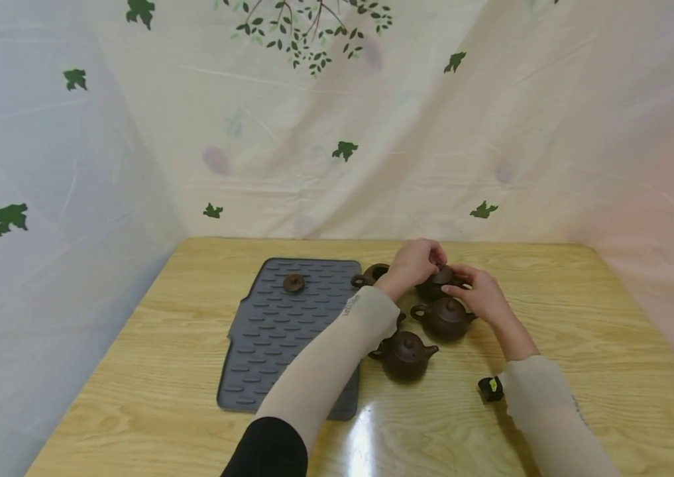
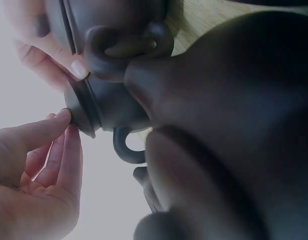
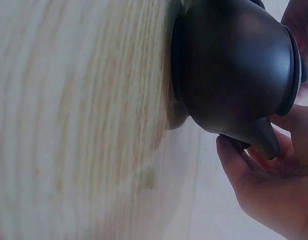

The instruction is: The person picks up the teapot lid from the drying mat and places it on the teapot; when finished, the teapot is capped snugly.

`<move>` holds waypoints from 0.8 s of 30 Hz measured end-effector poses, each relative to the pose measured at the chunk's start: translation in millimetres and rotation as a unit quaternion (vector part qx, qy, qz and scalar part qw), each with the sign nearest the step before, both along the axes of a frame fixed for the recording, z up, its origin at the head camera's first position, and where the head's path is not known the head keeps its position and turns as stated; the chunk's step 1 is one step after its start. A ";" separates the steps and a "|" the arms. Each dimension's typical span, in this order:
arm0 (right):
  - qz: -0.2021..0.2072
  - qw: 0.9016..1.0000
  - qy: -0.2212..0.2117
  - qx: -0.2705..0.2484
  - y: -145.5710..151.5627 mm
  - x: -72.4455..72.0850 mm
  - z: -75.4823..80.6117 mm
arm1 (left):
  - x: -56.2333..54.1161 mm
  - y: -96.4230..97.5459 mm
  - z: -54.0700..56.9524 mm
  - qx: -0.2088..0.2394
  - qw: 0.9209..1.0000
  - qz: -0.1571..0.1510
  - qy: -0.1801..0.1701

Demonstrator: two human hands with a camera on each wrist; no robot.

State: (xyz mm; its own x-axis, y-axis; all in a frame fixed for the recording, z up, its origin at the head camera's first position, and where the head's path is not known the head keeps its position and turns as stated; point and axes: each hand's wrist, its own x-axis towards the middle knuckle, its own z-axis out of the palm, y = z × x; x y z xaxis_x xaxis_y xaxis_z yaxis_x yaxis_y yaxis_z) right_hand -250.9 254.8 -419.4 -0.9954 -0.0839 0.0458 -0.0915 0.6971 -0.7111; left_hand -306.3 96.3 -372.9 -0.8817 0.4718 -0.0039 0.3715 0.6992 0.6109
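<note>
At the back of the table, a dark brown teapot (image 1: 430,290) stands between both hands. The left hand (image 1: 413,265) pinches the teapot's lid (image 2: 80,109) from above with thumb and fingertips. From the other side, the right hand (image 1: 480,289) holds the same pot, thumb and fingers apart around its spout side. In the right wrist view, a nearer teapot (image 3: 234,65) hides part of that grip. The lid lies at the pot's mouth; whether it is fully seated I cannot tell.
Nearer stand a lidded teapot (image 1: 447,319) and another lidded teapot (image 1: 406,358); the left sleeve partly covers one more. An uncovered pot (image 1: 377,271) stands behind the left wrist. A loose lid (image 1: 293,283) lies on the grey ridged mat (image 1: 289,324). A small black object (image 1: 490,389) is by the right sleeve.
</note>
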 end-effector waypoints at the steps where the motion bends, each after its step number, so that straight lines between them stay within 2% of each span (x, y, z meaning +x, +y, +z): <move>1: -0.001 1.000 -0.002 -0.001 0.1 -0.3 -0.6 | -0.2 0.6 -0.9 -0.004 1.000 -0.001 0.002; 8: -0.001 1.000 -0.013 -0.004 1.5 -1.4 -0.7 | -3.2 4.7 -4.9 -0.019 1.000 -0.001 0.012; 13: -0.004 1.000 -0.016 -0.006 1.5 -0.2 1.0 | -2.4 6.5 -2.6 -0.041 0.999 -0.006 0.024; 18: -0.005 1.000 0.011 -0.012 2.3 2.0 -1.4 | 0.6 8.2 -0.1 -0.067 0.997 -0.012 0.047; 24: -0.007 0.999 0.021 -0.024 0.8 4.7 -2.4 | 2.0 8.0 -2.0 -0.077 0.996 -0.009 0.048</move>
